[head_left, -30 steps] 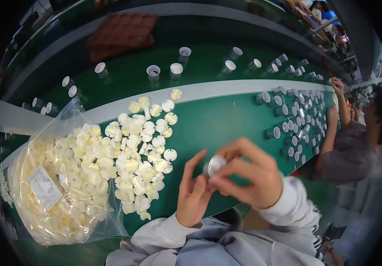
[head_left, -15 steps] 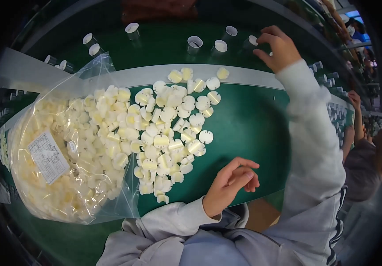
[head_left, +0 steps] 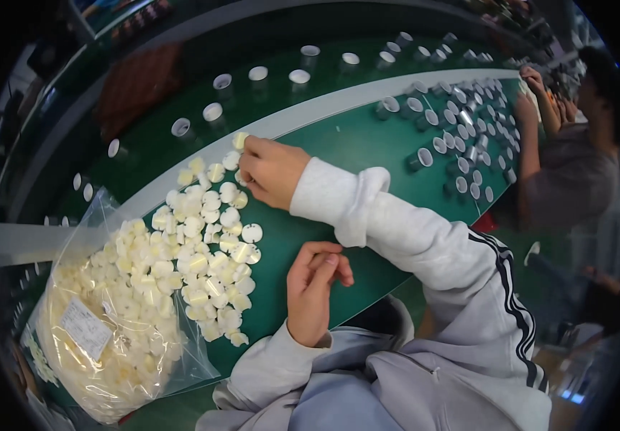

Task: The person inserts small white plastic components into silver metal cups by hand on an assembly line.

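A spread of small cream-white plastic pieces, rounded with flat yellowish faces, spills from a clear plastic bag on the green table. My right hand reaches across to the far right edge of that spread. Its fingers are bent down and drawn together among the pieces there; the fingertips are hidden, so what they hold does not show. My left hand hovers near the table's front edge, right of the pieces. Its fingers are curled in with the thumb against them, and nothing shows in them.
Beyond a pale raised rail, white-rimmed grey cups stand scattered along a green belt. Many more cups crowd the table at the right, near a co-worker. A white label lies on the bag.
My right hand has come from a cup beyond the rail back to the pieces. My left hand stays near the front edge, its fingers curled. The view has swung right, showing more cups.
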Available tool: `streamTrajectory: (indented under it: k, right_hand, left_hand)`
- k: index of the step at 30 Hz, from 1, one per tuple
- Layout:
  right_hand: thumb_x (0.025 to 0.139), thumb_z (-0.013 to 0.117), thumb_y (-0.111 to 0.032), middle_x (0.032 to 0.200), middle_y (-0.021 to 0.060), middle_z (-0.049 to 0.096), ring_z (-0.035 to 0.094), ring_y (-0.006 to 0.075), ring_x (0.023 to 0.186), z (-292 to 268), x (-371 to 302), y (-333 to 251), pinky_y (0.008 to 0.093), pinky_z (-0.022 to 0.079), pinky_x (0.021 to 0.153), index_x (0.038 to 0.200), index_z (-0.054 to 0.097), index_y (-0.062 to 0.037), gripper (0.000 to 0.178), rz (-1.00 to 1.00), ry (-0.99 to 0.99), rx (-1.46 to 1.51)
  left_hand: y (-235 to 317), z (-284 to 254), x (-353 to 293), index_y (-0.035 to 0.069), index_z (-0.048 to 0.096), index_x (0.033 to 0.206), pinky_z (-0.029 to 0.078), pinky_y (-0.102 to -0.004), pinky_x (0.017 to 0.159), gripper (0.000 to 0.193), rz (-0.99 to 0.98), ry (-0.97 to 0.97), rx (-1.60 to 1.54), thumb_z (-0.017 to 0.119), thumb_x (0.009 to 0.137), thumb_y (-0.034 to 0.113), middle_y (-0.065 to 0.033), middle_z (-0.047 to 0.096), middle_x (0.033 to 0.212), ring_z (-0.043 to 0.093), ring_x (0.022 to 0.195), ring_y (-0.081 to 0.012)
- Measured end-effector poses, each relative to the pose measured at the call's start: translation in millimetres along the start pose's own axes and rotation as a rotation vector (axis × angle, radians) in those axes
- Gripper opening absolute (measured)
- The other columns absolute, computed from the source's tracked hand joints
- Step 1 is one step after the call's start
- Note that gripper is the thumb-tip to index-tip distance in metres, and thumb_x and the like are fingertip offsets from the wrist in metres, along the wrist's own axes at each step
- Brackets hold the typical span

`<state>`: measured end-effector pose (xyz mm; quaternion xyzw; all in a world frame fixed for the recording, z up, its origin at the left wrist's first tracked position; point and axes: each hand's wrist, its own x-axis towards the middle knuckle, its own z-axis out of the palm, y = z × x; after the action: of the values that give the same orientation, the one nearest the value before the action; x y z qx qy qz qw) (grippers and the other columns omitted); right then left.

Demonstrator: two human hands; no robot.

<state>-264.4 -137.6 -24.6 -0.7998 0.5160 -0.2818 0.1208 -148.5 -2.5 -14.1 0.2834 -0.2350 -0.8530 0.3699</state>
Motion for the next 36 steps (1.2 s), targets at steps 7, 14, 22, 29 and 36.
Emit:
streamTrajectory:
  k: [7, 14, 22, 29, 36]
  right_hand:
    - [0.074, 0.067, -0.002, 0.095, 0.0125, 0.053, 0.057, 0.0333, 0.087, -54, -33, -21, 0.041, 0.05, 0.073, 0.088, 0.054, -0.0035, 0.019, 0.072, 0.112, 0.082]
    - [0.079, 0.069, -0.002, 0.091, 0.0116, 0.058, 0.059, 0.0311, 0.076, -114, -94, -14, 0.0364, 0.048, 0.064, 0.095, 0.058, -0.0024, 0.02, 0.186, 0.227, 0.026]
    - [0.074, 0.073, 0.002, 0.1, 0.0121, 0.062, 0.059, 0.0198, 0.08, -142, -259, -29, 0.0282, 0.046, 0.067, 0.1, 0.063, -0.0012, 0.028, 0.666, 0.87, 0.086]
    - [0.078, 0.069, 0.003, 0.101, 0.0129, 0.062, 0.06, 0.0219, 0.084, -164, -298, -3, 0.029, 0.046, 0.07, 0.098, 0.063, -0.0002, 0.022, 0.688, 0.899, -0.076]
    - [0.076, 0.07, 0.007, 0.1, 0.0135, 0.063, 0.062, 0.0214, 0.081, -133, -244, -27, 0.0282, 0.05, 0.065, 0.096, 0.065, -0.0002, 0.022, 0.526, 0.763, 0.262]
  left_hand:
    - [17, 5, -7, -0.001, 0.053, 0.112, 0.049, -0.0279, 0.071, 0.016, 0.209, 0.2, 0.177, 0.05, 0.097, 0.003, -0.0098, 0.06, 0.093, 0.058, 0.079, -0.0159]
    - [64, 26, 17, 0.002, 0.059, 0.112, 0.047, -0.0373, 0.083, 0.026, 0.883, 0.304, 1.77, 0.061, 0.086, 0.001, -0.0114, 0.062, 0.102, 0.058, 0.097, -0.028]
    - [77, -6, 84, 0.006, 0.061, 0.113, 0.045, -0.0426, 0.086, 0.034, 0.624, 0.238, 2.189, 0.06, 0.08, -0.003, -0.0148, 0.061, 0.107, 0.056, 0.1, -0.034]
    - [78, -6, 90, 0.001, 0.058, 0.113, 0.047, -0.0418, 0.089, 0.044, 0.705, 0.192, 1.949, 0.05, 0.074, -0.017, -0.019, 0.058, 0.109, 0.056, 0.104, -0.0395]
    - [80, 7, 92, 0.003, 0.062, 0.111, 0.052, -0.0338, 0.077, 0.035, 0.675, 0.258, 1.758, 0.058, 0.078, -0.011, -0.0142, 0.063, 0.105, 0.066, 0.085, -0.0265]
